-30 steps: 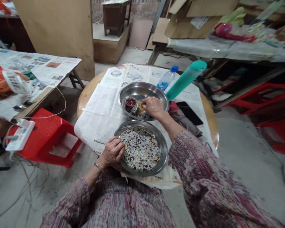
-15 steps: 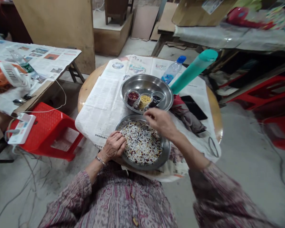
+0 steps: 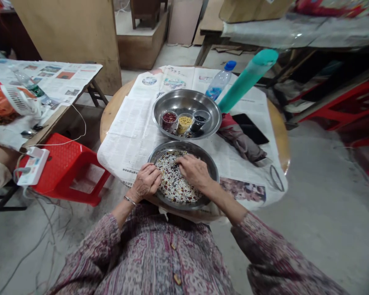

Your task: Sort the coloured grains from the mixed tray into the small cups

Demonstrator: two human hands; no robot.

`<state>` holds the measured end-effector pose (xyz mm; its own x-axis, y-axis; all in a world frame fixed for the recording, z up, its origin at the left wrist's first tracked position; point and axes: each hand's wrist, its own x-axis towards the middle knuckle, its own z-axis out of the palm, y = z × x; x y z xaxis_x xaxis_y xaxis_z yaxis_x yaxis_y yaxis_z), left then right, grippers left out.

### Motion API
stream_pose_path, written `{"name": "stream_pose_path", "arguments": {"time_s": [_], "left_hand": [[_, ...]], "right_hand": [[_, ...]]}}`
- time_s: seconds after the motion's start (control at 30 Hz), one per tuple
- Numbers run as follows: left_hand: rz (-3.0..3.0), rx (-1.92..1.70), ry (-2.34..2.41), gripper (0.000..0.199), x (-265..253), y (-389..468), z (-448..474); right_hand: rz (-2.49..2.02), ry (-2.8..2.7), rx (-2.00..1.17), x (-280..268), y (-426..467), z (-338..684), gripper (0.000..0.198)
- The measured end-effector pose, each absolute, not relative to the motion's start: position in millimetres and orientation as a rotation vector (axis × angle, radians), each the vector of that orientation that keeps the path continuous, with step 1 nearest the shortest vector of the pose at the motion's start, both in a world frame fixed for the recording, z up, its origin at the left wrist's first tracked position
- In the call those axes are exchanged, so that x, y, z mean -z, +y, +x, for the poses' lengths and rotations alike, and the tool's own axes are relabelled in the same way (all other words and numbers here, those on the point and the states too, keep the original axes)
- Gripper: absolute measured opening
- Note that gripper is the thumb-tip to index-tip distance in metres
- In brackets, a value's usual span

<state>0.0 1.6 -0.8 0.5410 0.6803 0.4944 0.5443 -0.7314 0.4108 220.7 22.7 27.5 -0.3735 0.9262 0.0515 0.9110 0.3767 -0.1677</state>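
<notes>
A metal basin (image 3: 214,180) near the table's front edge holds a spread of white grains mixed with dark, red and yellow ones (image 3: 181,190). At its left rim, my left hand (image 3: 146,181) is closed with curled fingers over the edge. My right hand (image 3: 195,171) reaches into the grains, fingertips pinched together and touching them; anything between them is too small to make out. Just behind stands a second metal basin (image 3: 199,98) with three clear cups: one of red beans (image 3: 169,118), one of yellow grains (image 3: 184,122) and one of black beans (image 3: 200,119). Some loose grains lie beside the cups.
Newspaper (image 3: 129,127) covers the round table. A blue-capped bottle (image 3: 219,82), a green cylinder (image 3: 249,80), a dark flat object (image 3: 250,128) and a grey-red cloth bundle (image 3: 242,141) stand or lie right of the basins. Left is a red stool (image 3: 64,164) with a power strip (image 3: 33,167).
My right hand has moved down from the far basin's front edge into the grains of the near basin. My left hand stays at the rim. The view has shifted slightly.
</notes>
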Motion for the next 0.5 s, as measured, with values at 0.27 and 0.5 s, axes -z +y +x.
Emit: {"name": "stream_pose_path", "arguments": {"time_s": [0.27, 0.5], "left_hand": [[2.521, -1.082, 1.077, 0.017, 0, 0, 1], [2.512, -0.957, 1.045, 0.019, 0, 1, 1]], "right_hand": [[-1.261, -2.53, -0.419, -23, 13, 187, 0.028], [-1.509, -2.472, -0.288, -26, 15, 228, 0.02]]}}
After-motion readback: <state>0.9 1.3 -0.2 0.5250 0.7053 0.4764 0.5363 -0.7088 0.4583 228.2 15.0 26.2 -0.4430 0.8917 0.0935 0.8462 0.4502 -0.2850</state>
